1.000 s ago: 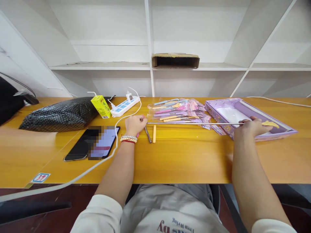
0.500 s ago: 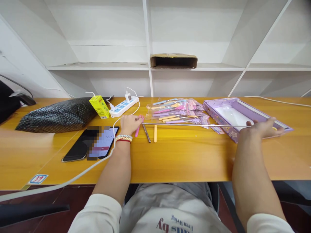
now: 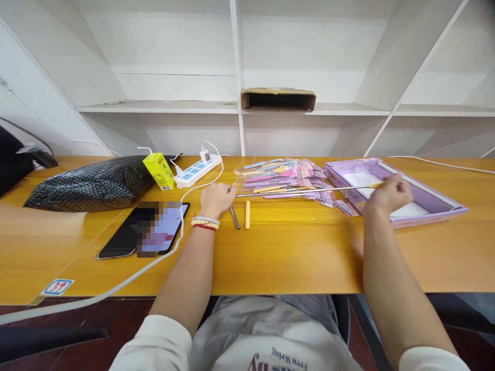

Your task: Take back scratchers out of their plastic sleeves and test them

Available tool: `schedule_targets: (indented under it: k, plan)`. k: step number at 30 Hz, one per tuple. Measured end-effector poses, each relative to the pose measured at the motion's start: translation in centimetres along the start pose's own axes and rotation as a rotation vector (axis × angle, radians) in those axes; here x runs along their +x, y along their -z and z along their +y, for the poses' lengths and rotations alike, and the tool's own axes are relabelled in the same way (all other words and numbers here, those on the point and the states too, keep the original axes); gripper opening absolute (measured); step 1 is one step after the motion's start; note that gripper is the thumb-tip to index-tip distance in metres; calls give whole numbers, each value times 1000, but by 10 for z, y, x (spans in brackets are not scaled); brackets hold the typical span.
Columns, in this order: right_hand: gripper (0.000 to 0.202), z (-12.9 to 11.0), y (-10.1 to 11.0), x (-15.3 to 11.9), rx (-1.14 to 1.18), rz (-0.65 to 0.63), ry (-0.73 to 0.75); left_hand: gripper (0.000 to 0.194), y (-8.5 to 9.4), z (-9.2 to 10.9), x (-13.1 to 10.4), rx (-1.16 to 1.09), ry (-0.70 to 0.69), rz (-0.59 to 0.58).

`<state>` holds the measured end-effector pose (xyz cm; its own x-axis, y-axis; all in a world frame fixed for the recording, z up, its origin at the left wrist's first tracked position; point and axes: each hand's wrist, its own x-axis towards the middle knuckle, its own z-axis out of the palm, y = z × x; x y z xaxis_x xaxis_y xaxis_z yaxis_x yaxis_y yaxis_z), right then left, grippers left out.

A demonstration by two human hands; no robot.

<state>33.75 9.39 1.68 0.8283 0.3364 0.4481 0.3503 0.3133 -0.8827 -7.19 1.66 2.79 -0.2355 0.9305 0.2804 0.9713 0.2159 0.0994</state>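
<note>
A long, thin metal rod of a telescopic back scratcher (image 3: 286,192) runs nearly level between my two hands, over the front of the packets. My left hand (image 3: 217,200) is closed around its left end. My right hand (image 3: 390,195) is closed around the right end, where a yellow part shows beside the fingers, above the purple box. A short metal tube (image 3: 235,217) and a yellow handle (image 3: 247,215) lie on the table just right of my left hand. Behind the rod are several clear packets of colourful back scratchers (image 3: 278,172).
An open purple box (image 3: 429,219) stands at the right. To the left are a white power strip (image 3: 197,171), a yellow drink carton (image 3: 159,171), a black wrapped parcel (image 3: 93,183) and two phones (image 3: 119,234). A white cable (image 3: 154,262) crosses the table's left side.
My right hand has moved left and slightly up, its fingers now curled tighter. My left hand has shifted a little right, and the pink piece beside it is no longer visible.
</note>
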Motion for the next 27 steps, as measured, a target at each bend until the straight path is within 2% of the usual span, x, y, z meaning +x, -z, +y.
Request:
schedule_targets:
  k: [1, 3, 6, 7, 8, 12, 15, 19, 23, 25, 27]
  plan:
    - [41, -1, -6, -11, -32, -25, 53, 54, 1, 11, -3, -2, -15, 10]
    - [43, -7, -16, -39, -100, -163, 108, 59, 4, 32, -10, -8, -23, 27]
    - [47, -19, -22, -81, -190, -512, 170, 66, 7, 58, -23, -37, -30, 35]
    - [46, -23, -22, -94, -186, -622, 200, 68, 8, 63, -26, -50, -32, 36]
    - [45, -26, -23, -103, -162, -677, 213, 68, 9, 67, -29, -63, -35, 39]
    - [44, -26, -23, -118, -97, -818, 205, 66, 9, 66, -32, -84, -68, 56]
    - [41, -18, -26, -111, -66, -833, 159, 60, 7, 58, -27, -112, -213, 47]
    - [39, -9, -30, -98, 5, -727, 102, 53, 6, 51, -23, -160, -398, -29]
    - [34, -12, -27, -96, -43, -672, 119, 56, 2, 55, -26, -118, -424, -126]
    - [32, -18, -25, -104, -119, -637, 176, 50, -2, 62, -29, -50, -391, -161]
    - [32, -26, -22, -117, -141, -674, 245, 41, -6, 71, -33, 11, -376, -176]
